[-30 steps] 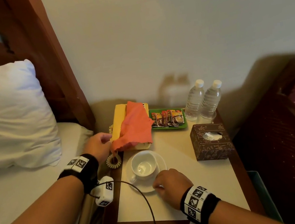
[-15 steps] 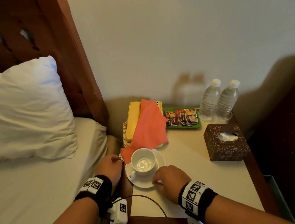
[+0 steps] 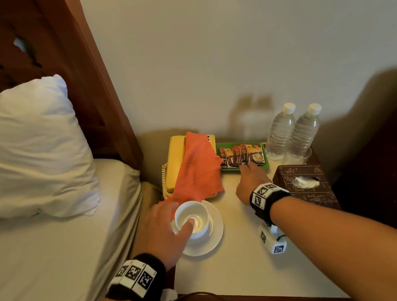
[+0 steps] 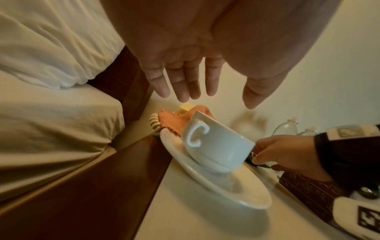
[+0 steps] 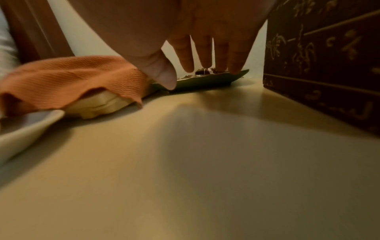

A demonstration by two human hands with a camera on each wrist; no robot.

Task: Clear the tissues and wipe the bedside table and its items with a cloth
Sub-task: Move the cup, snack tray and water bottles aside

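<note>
cloth (image 3: 196, 169) is the landmark here: orange, draped over the yellow telephone (image 3: 176, 159) at the back left of the bedside table (image 3: 251, 267), its long axis running from the wall toward the front edge, its near corner reaching down to the saucer (image 3: 217, 236).

just in front of that near corner hangs the left hand (image 3: 162, 231), fingers straight and spread, holding nothing, thumb over the rim of the white cup (image 3: 193, 219); the left wrist view shows the palm above the cup and apart from it.

to the right of the cloth, the right hand (image 3: 248, 181) lies with its fingers extended and their tips on the near edge of the green tray (image 3: 266, 162) of sachets, gripping nothing.

further right of the cloth stands the dark tissue box (image 3: 303, 185), a tissue poking from its slot, with two water bottles (image 3: 291, 132) behind it.

by my judgement the left hand is nearer the cloth's hanging corner, so a short reach forward past the cup would take it; the cup stands in the way and could be knocked.
</note>
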